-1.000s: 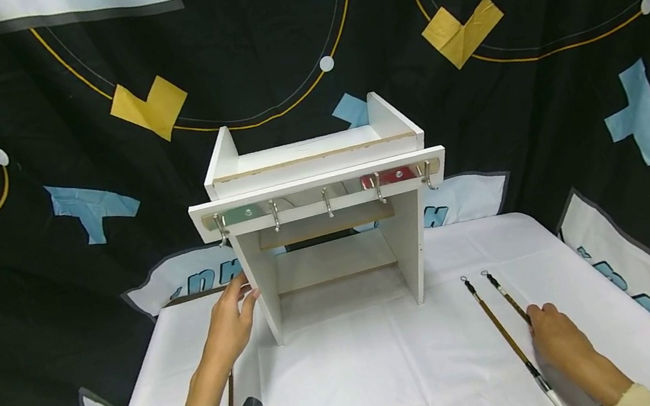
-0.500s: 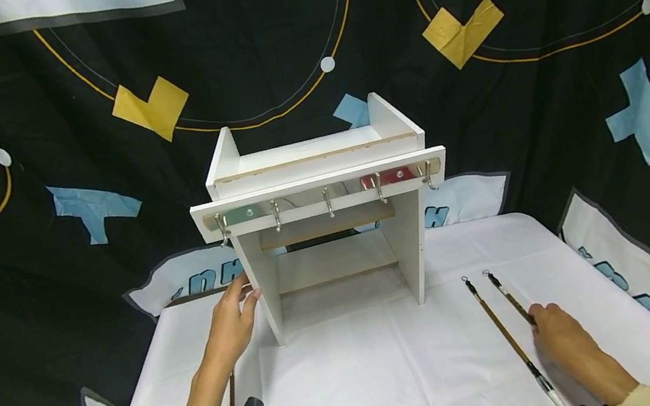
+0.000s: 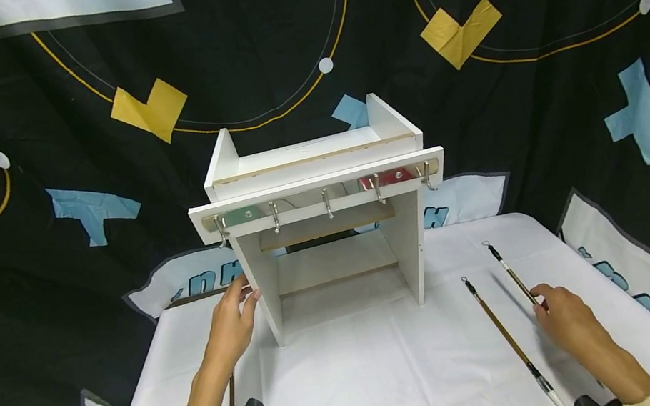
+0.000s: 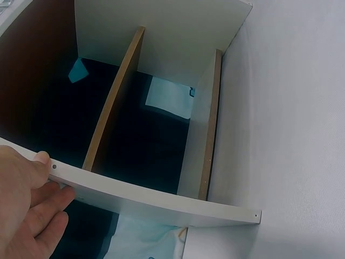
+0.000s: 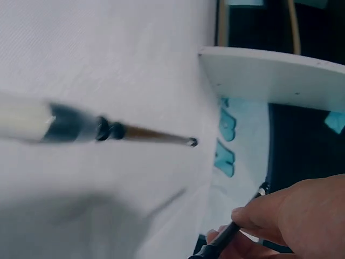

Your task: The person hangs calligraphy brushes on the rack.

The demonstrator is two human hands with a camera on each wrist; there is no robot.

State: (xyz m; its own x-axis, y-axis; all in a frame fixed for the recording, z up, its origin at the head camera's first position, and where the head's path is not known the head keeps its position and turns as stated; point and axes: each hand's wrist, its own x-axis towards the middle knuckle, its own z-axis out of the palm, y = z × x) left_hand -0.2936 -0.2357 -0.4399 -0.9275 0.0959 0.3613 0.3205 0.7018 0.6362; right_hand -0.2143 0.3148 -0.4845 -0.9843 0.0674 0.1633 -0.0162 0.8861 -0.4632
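A white shelf unit stands on the table, with a rail of metal hooks across its front. My left hand pinches the front edge of its left side panel, thumb in front and fingers against the outer face. At the right, my right hand grips a slim fishing rod with a small ring at its tip. The held rod is raised at an angle, its shadow on the cloth. Another fishing rod lies just left of it, and its brown tip section crosses the right wrist view.
A third thin dark rod lies partly under my left forearm. White cloth covers the table. Behind the unit hangs a black backdrop with yellow and blue patches.
My right hand has lifted its fishing rod, moving it up and slightly forward, so its tip is farther from the other rod. The left hand and the shelf unit have stayed put.
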